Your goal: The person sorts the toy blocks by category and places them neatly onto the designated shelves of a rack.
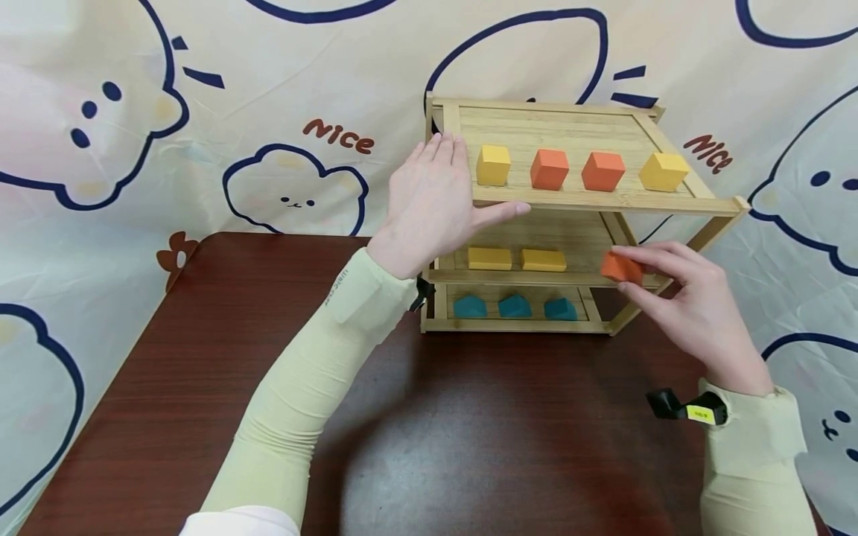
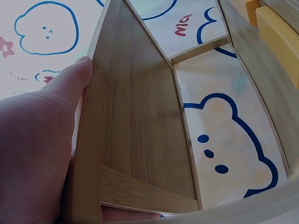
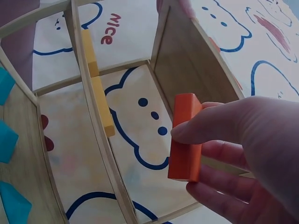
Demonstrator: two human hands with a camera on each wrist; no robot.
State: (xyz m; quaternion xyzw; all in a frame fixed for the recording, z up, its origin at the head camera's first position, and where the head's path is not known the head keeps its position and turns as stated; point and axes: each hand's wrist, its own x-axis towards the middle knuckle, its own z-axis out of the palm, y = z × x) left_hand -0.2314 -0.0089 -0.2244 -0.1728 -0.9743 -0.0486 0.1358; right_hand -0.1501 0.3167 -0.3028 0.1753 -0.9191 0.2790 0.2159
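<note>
A three-tier wooden shelf rack [image 1: 556, 199] stands at the back of the table. My left hand [image 1: 432, 197] rests on the left end of its top shelf, fingers straight and the thumb stretched along the front edge. Between thumb and fingers my right hand [image 1: 690, 298] pinches an orange block [image 3: 184, 137], in front of the right end of the middle shelf. To the left on that shelf lie two flat yellow blocks [image 1: 516, 259]. Several blocks line the top shelf: yellow [image 1: 493, 165] and yellow [image 1: 663, 172] at the ends, orange [image 1: 575, 170] between.
Three blue blocks [image 1: 514, 306] sit in a row on the bottom shelf. The dark brown table [image 1: 429, 447] spreads out in front of the rack. A patterned cloth [image 1: 288, 82] hangs behind. A slanted support [image 1: 713, 232] stands at the rack's right end, close to my right hand.
</note>
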